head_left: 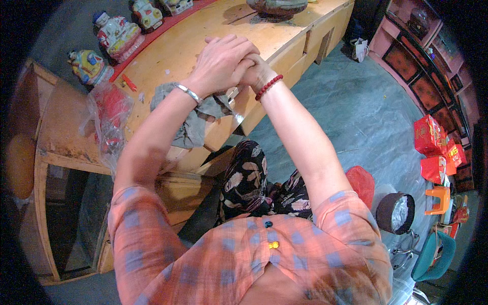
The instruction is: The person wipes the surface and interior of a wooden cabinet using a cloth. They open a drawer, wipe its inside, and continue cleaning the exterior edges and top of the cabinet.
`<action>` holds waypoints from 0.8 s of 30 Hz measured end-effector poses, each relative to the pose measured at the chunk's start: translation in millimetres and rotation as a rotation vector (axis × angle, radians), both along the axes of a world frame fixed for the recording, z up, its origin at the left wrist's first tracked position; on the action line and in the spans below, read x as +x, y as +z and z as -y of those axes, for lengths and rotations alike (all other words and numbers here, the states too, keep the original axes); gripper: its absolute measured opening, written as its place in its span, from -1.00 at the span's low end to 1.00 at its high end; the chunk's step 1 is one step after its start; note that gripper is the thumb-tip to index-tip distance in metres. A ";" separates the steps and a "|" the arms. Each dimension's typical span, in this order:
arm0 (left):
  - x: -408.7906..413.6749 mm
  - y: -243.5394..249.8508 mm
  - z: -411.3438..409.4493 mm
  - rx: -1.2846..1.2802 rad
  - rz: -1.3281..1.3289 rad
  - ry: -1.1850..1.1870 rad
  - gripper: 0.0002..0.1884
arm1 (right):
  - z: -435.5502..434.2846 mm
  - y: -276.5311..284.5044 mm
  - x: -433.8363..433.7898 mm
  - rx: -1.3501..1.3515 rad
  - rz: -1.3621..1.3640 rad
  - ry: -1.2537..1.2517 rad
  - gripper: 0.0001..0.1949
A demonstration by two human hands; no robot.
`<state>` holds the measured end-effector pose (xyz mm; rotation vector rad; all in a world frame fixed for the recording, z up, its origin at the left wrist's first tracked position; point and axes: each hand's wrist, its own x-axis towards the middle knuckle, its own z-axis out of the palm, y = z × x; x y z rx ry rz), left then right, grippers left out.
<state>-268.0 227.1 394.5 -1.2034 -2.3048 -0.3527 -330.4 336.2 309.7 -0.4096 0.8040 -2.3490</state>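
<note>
My left hand point(225, 57), with a silver bangle at its wrist, lies over my right hand point(254, 70), and its fingers curl around it. A red bead bracelet point(268, 87) circles my right wrist; most of that hand's fingers are hidden. Both hands are raised above a yellow wooden counter point(164, 57) with drawers. Below them, partly behind my left forearm, a crumpled grey cloth point(190, 127) lies at the counter's edge. A clear plastic bag with red contents point(108, 106) is left of that forearm. Near the bag is a small red object point(129, 82).
Painted figurines point(116, 36) stand along a red strip at the back left. A dark bowl-like vessel point(277, 5) sits on the counter's far part. An open wooden cabinet frame point(42, 213) is at left. Red boxes point(427, 135), an orange stool point(436, 201) and a round container point(394, 213) stand at right.
</note>
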 end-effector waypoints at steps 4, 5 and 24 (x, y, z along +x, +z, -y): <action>-13.0 -12.4 -0.3 0.109 0.084 0.034 -0.81 | 2.8 1.3 -2.6 0.002 -0.019 0.006 -0.44; -15.0 -14.3 1.1 0.115 0.097 0.036 -0.81 | 3.6 0.6 -2.6 -0.001 -0.018 0.004 -0.44; -14.7 -14.4 10.1 0.149 0.066 0.034 -0.78 | 44.1 -49.6 -61.5 -0.266 0.095 0.274 -0.68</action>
